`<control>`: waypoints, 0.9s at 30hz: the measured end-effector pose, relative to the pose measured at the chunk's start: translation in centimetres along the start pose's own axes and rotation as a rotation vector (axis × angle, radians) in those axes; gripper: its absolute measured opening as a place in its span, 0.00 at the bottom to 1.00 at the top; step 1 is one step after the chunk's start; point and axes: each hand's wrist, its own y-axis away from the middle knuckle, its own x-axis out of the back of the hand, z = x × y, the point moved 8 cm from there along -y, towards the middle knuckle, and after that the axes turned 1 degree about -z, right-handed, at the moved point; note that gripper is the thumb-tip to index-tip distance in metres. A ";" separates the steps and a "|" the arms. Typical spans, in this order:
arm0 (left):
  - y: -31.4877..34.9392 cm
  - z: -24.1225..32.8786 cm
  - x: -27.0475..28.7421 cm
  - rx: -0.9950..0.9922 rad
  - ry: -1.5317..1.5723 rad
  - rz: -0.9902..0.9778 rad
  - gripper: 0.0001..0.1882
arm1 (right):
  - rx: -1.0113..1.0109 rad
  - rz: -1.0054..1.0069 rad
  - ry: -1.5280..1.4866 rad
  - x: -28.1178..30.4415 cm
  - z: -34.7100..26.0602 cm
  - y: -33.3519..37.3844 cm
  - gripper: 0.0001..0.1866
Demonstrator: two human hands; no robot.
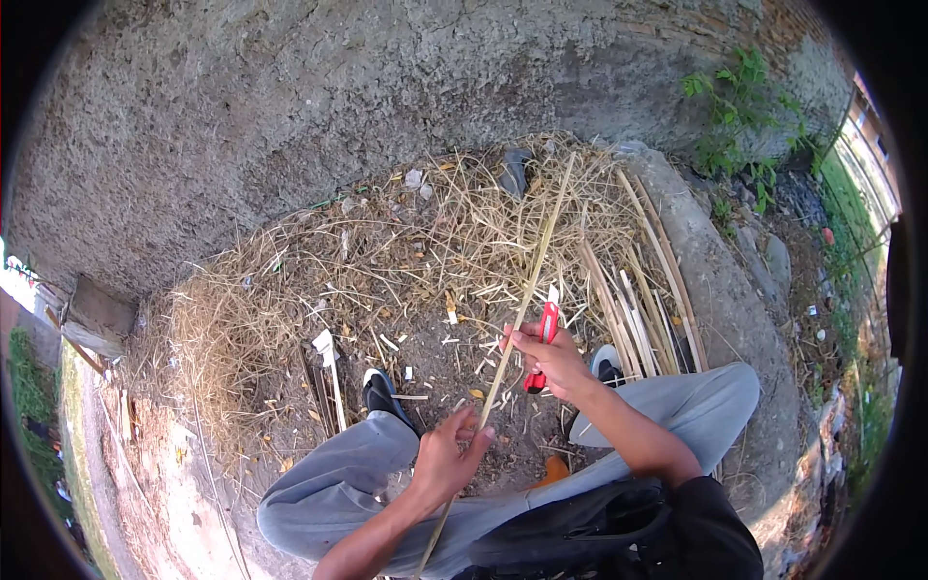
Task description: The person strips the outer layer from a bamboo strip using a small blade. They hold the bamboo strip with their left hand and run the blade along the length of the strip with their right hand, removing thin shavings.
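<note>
A long, thin, pale yellow bamboo strip (538, 259) slants from the lap up and away to the right. My left hand (450, 454) is closed round its lower part, thumb and fingers pinching it. Farther up, my right hand (553, 360) holds a red utility knife (549, 322) against the palm, its tip pointing away from me. The thumb and fingertips of that hand also touch the strip. Both hands are above the ground between my bent legs. The fingers under the strip are partly hidden.
Several split slats (619, 309) lie at the right, beside a concrete ledge (720, 280). Straw and shavings (387, 261) cover the ground up to a rough wall (387, 97). A white-tipped stick (333, 372) lies near my left shoe (380, 391). A dark grey scrap (515, 172) lies by the wall.
</note>
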 end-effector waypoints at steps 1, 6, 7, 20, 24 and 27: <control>0.1 0.2 0.1 -0.002 0.000 -0.003 0.24 | 0.025 0.012 -0.006 0.5 -0.6 -0.2 0.11; 0.8 -0.2 -1.6 0.157 0.086 -0.247 0.26 | 0.124 0.104 -0.017 3.4 -2.9 -0.9 0.11; 0.9 -0.3 -1.5 0.156 0.084 -0.249 0.26 | 0.131 0.118 -0.047 3.7 -3.4 -0.9 0.10; 1.2 -1.4 -3.4 0.469 0.566 -0.487 0.18 | 0.077 0.141 -0.014 3.3 -2.0 -0.7 0.09; 1.7 -2.9 -4.9 0.531 0.662 -0.565 0.20 | 0.118 0.199 0.044 3.7 -3.5 -0.7 0.08; 1.9 -3.0 -4.4 0.466 0.474 -0.483 0.21 | 0.154 0.240 0.039 5.1 -4.4 -1.0 0.09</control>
